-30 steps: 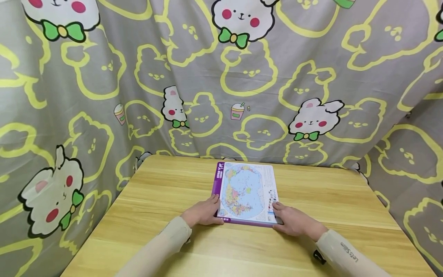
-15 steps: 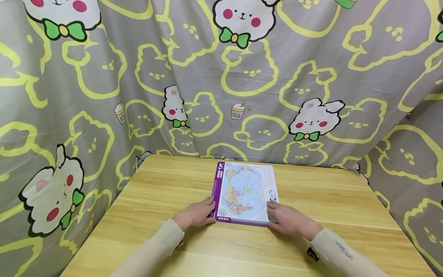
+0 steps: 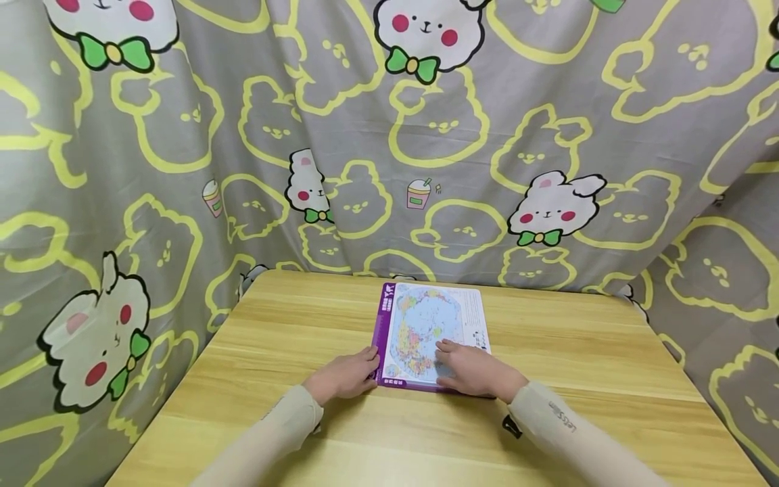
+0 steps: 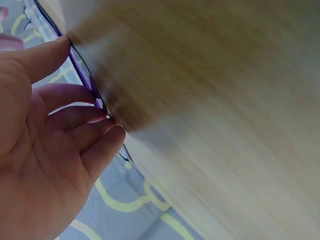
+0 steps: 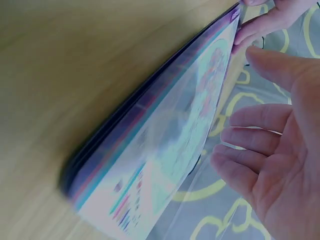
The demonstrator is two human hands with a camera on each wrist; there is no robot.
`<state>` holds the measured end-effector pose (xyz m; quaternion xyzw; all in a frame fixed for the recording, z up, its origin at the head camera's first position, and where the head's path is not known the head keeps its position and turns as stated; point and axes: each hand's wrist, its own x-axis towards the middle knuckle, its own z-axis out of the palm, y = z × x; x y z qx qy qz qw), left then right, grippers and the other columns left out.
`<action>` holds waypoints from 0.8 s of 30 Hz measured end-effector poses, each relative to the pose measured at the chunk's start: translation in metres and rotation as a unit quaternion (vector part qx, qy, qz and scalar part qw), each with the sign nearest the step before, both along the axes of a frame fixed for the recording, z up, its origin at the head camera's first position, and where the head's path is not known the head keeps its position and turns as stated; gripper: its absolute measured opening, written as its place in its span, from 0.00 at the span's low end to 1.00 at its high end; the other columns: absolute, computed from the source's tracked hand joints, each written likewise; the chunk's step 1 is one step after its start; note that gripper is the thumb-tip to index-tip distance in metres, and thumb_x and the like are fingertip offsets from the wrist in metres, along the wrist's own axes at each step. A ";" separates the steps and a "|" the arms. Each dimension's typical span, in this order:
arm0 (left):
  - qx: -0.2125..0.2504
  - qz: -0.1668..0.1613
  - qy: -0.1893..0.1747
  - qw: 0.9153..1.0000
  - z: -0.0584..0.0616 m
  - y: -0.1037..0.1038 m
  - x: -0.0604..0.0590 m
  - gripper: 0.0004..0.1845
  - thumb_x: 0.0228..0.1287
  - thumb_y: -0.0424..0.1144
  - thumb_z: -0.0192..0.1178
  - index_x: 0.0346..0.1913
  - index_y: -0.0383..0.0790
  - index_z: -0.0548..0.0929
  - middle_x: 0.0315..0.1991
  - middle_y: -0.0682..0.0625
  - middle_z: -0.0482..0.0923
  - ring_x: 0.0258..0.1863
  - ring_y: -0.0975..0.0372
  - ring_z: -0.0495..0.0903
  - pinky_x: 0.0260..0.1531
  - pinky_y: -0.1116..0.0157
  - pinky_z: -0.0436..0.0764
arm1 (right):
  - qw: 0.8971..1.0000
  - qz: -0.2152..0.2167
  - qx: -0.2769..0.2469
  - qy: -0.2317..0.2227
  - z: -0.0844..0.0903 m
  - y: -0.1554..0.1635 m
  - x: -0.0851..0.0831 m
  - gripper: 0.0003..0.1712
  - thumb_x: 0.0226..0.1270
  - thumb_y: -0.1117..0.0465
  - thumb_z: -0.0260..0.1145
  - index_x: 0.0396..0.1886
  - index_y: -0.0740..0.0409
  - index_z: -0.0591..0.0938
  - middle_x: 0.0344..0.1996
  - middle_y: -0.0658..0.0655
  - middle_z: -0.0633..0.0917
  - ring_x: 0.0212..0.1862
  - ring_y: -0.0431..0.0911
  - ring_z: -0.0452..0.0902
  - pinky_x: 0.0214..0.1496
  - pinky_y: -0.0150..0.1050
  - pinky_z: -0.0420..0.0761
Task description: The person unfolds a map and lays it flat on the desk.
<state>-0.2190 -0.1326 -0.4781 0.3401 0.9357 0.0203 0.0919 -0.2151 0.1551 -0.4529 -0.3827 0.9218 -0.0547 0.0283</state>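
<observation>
A flat world-map board [image 3: 426,325] with a purple border lies on the wooden table [image 3: 292,338], in the middle towards the back. My left hand [image 3: 345,374] touches its near left corner with relaxed fingers; in the left wrist view those fingertips [image 4: 102,117] meet the purple edge [image 4: 80,62]. My right hand [image 3: 470,368] lies flat over the near part of the map, fingers straight and pointing left. In the right wrist view the spread right hand [image 5: 272,150] is just beside the glossy board [image 5: 165,135].
A grey curtain [image 3: 426,135] printed with yellow outlines and white rabbits hangs close behind the table and along both sides. The table's left edge [image 3: 182,385] and right edge [image 3: 700,379] drop off to that cloth.
My right hand has slid left from the board's near right corner onto the map face. The left hand has stayed at the near left corner.
</observation>
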 end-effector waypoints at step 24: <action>0.011 -0.003 -0.006 1.000 0.003 0.002 0.000 0.31 0.66 0.45 0.57 0.67 0.31 0.66 0.68 0.36 0.60 0.68 0.50 0.60 0.64 0.56 0.64 | 0.999 0.030 0.033 -0.022 -0.013 -0.065 -0.021 0.45 0.56 0.38 0.68 0.63 0.65 0.71 0.64 0.65 0.69 0.66 0.54 0.64 0.66 0.43 0.66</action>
